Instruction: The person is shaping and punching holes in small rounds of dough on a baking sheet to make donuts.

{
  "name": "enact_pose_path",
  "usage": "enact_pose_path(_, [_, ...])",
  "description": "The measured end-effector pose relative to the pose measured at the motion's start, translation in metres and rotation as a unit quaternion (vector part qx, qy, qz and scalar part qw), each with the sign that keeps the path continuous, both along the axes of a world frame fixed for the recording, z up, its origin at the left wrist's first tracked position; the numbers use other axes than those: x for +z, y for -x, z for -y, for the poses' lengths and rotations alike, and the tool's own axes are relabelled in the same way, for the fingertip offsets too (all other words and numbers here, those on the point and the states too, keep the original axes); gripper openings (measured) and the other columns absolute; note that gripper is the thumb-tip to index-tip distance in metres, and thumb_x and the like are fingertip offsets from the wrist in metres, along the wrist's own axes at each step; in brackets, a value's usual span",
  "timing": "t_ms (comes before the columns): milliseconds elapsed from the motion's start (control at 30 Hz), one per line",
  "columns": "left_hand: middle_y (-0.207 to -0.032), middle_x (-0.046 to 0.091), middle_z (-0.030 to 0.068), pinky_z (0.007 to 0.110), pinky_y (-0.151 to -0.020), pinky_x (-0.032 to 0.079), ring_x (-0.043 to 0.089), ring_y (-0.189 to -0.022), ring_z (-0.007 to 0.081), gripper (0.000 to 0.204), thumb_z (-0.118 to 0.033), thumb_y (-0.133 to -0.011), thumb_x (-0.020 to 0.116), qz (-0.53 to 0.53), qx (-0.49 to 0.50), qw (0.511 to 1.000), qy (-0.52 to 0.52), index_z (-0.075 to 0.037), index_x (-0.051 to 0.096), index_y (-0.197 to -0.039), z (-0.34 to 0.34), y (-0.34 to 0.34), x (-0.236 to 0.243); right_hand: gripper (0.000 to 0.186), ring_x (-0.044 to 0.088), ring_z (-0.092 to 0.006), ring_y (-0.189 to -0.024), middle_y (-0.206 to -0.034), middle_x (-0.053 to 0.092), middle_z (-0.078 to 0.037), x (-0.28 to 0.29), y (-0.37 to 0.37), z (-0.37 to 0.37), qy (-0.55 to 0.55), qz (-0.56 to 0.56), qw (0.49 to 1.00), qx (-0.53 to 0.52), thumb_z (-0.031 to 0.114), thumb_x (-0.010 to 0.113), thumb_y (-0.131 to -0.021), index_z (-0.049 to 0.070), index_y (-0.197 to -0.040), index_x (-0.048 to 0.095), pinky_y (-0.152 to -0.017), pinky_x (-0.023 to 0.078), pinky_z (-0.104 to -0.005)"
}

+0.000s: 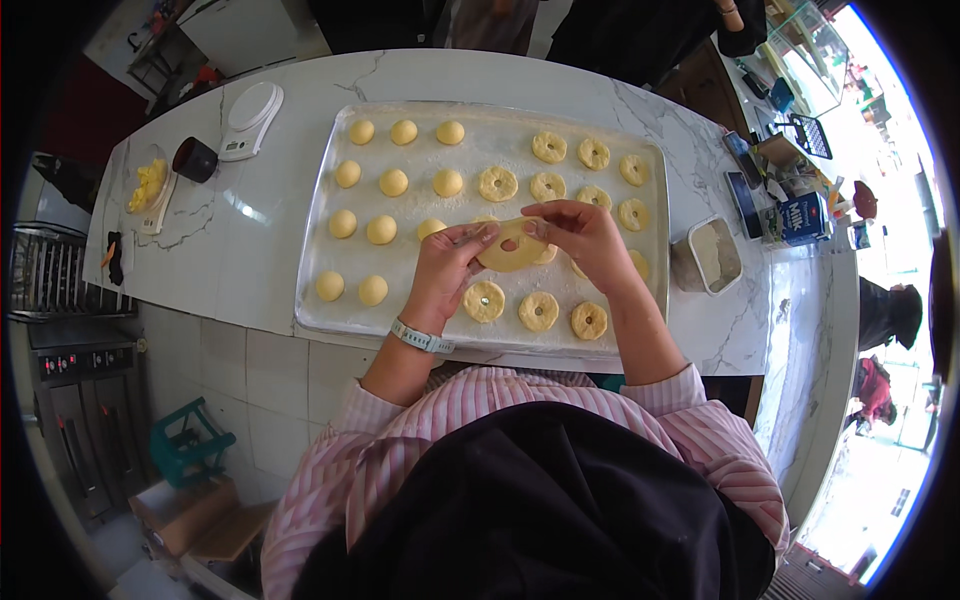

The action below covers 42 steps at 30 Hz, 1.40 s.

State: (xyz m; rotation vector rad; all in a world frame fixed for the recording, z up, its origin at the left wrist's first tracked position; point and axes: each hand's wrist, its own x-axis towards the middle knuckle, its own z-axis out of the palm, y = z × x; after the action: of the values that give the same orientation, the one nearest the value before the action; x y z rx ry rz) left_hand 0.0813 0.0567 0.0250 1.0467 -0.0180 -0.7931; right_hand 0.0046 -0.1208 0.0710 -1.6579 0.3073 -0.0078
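My left hand point(448, 272) and my right hand point(590, 252) pinch a flattened ring of pale dough point(508, 258) between thumbs and fingers, stretched around a hole in its middle. They hold it over a large metal tray point(312, 240) dusted with flour. On the tray's left side are several round dough balls point(380, 229); on its right are several dough rings with holes point(539, 311), some partly hidden behind my hands and the held piece.
Left on the marble counter point(270, 270) are a white scale point(250, 120), a dark cup point(195, 160) and butter on another scale point(148, 192). Right are a flour container point(690, 262) and a blue carton point(795, 225). A teal stool point(190, 445) stands below. A person point(640, 25) is across the counter.
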Motion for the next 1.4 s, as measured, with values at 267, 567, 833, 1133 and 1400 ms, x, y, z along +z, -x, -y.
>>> enact_pose_path(267, [-0.091, 0.070, 0.0091, 0.029, -0.072, 0.056, 0.067, -0.081, 0.0146, 0.022, -0.014, -0.086, 0.070, -0.028, -0.055, 0.998, 0.017, 0.003, 0.068, -0.100, -0.014, -0.016, -0.006, 0.026, 0.061, -0.0092, -0.085, -0.092, 0.068, -0.005, -0.008, -0.002, -0.019, -0.014, -0.005, 0.999, -0.031, 0.007, 0.068, -0.085, 0.000, -0.110, 0.068, -0.077, 0.050, -0.0241])
enact_pose_path(567, [-0.090, 0.070, 0.0098, 0.029, -0.071, 0.058, 0.068, -0.078, 0.0152, 0.020, -0.014, -0.088, 0.068, -0.038, -0.105, 0.994, 0.000, 0.003, 0.068, -0.098, -0.022, -0.021, -0.012, 0.027, 0.063, -0.0101, -0.086, -0.091, 0.071, -0.007, -0.012, 0.003, -0.037, -0.014, -0.042, 0.993, -0.106, 0.005, 0.066, -0.084, -0.002, -0.110, 0.067, -0.079, 0.051, -0.0265])
enact_pose_path(833, [-0.089, 0.070, 0.0095, 0.028, -0.070, 0.058, 0.068, -0.078, 0.0148, 0.026, -0.019, -0.086, 0.071, -0.035, -0.104, 0.994, -0.015, 0.003, 0.068, -0.099, -0.027, -0.023, -0.006, 0.034, 0.063, -0.0100, -0.089, -0.096, 0.068, -0.006, -0.010, 0.002, -0.037, -0.036, -0.015, 0.998, -0.056, 0.003, 0.068, -0.084, -0.001, -0.117, 0.064, -0.080, 0.051, -0.0244])
enact_pose_path(1133, [-0.088, 0.070, 0.0094, 0.030, -0.071, 0.059, 0.068, -0.078, 0.0157, 0.027, -0.020, -0.087, 0.071, -0.035, -0.064, 0.997, -0.030, 0.004, 0.067, -0.098, -0.024, -0.019, -0.002, 0.054, 0.063, -0.0099, -0.090, -0.096, 0.067, -0.007, -0.009, -0.011, -0.026, -0.031, -0.035, 0.999, -0.011, -0.003, 0.067, -0.082, 0.004, -0.133, 0.051, -0.082, 0.050, -0.0239])
enact_pose_path(1400, [-0.089, 0.069, 0.0079, 0.027, -0.070, 0.057, 0.067, -0.078, 0.0124, 0.030, -0.025, -0.089, 0.069, -0.036, -0.038, 0.997, -0.060, 0.003, 0.068, -0.100, -0.010, -0.017, 0.003, 0.052, 0.064, -0.0116, -0.090, -0.099, 0.068, -0.009, -0.029, -0.031, -0.008, -0.176, -0.027, 0.981, 0.081, 0.005, 0.072, -0.082, -0.005, -0.129, 0.051, -0.081, 0.052, -0.0231])
